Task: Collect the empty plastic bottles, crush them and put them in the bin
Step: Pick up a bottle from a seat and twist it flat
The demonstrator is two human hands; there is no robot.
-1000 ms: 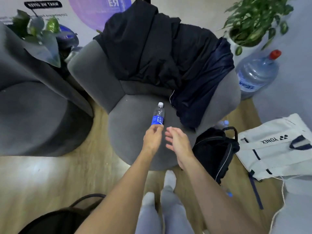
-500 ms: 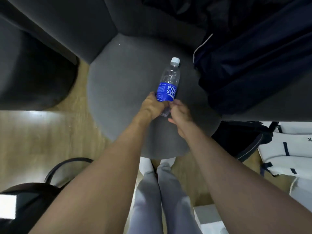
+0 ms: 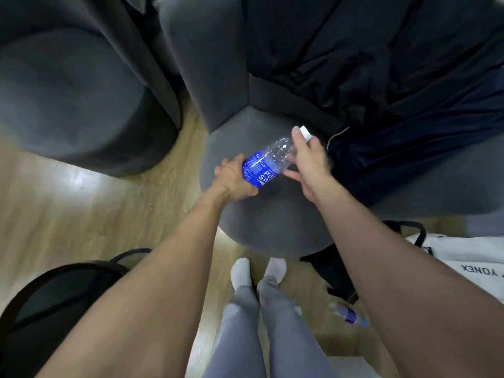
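A clear plastic bottle (image 3: 268, 162) with a blue label and a white cap is held tilted above the grey chair seat (image 3: 275, 222), cap pointing up and right. My left hand (image 3: 234, 178) grips its lower, labelled end. My right hand (image 3: 306, 156) is at the neck, with fingers curled round the white cap. A second small bottle (image 3: 346, 313) with a blue label and blue cap lies on the wooden floor by my right forearm.
Dark clothing (image 3: 381, 77) is draped over the chair's back and right side. Another grey chair (image 3: 76, 91) stands to the left. A black bag (image 3: 54, 304) sits at lower left, a white Yonex bag (image 3: 471, 260) at right, and a black backpack (image 3: 335, 274) under the chair.
Both hands have lifted the bottle off the seat and tilted it to the right. My right hand has moved from the bottle's base up to its cap.
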